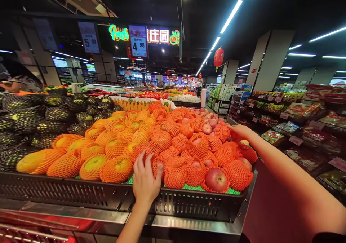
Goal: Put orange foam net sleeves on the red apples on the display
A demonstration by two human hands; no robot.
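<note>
I stand at a fruit display. My left hand rests at the front of a black crate, fingers curled on an apple in an orange foam net. My right hand reaches to the far right side of the pile and lies on netted apples there. A bare red apple sits at the front right. Whether the right hand grips a fruit is unclear.
Yellow-orange fruit in orange nets fills the middle, dark fruit in black nets the left. A price sign reading 4.98 hangs above. Shelves of packaged food line the right; an aisle runs between.
</note>
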